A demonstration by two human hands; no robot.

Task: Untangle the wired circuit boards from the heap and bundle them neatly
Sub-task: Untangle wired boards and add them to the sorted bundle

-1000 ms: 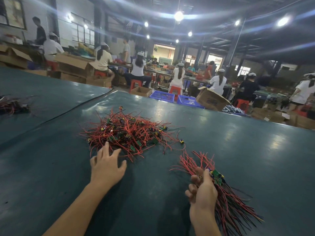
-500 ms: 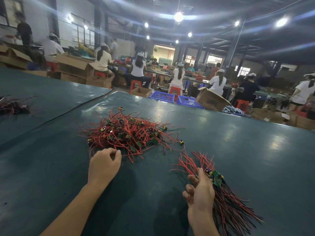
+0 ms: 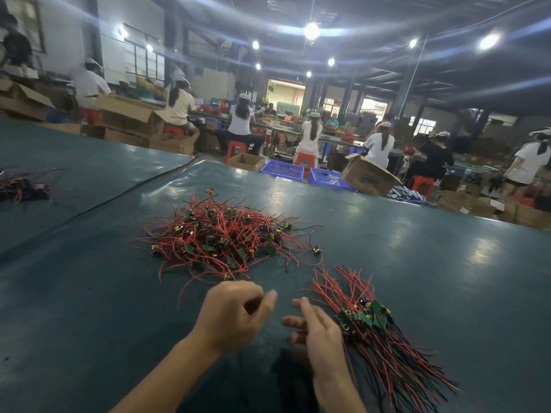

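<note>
A large workshop hall under round ceiling lamps [image 3: 311,30]. In the background, people in white shirts and caps sit on red stools [image 3: 304,158] at long benches, among open cardboard boxes [image 3: 367,176] and blue crates [image 3: 281,169].

Foreground: a broad dark green tabletop [image 3: 432,263] with a glossy surface. At its middle lies the heap [image 3: 220,236], a loose tangle of red and black wires with small green circuit boards scattered through it. One small part on a wire [image 3: 316,249] lies just off the heap's right edge. A second, smaller pile of wires [image 3: 21,186] sits well apart at the far left.

To the right of the heap and nearer the viewer lies the bundle [image 3: 390,362]. Its wires run roughly parallel, with its boards [image 3: 362,318] gathered together at the middle and the wire ends fanning out above and below.

The left hand [image 3: 232,314] hovers just in front of the heap, fingers curled inward and thumb stretched toward the right. It is blurred, and whether it pinches a wire cannot be told. The right hand [image 3: 320,335] lies just beside the bundle's left edge, fingers loosely extended and spread, gripping nothing. The two hands are close together, fingertips nearly meeting.
</note>
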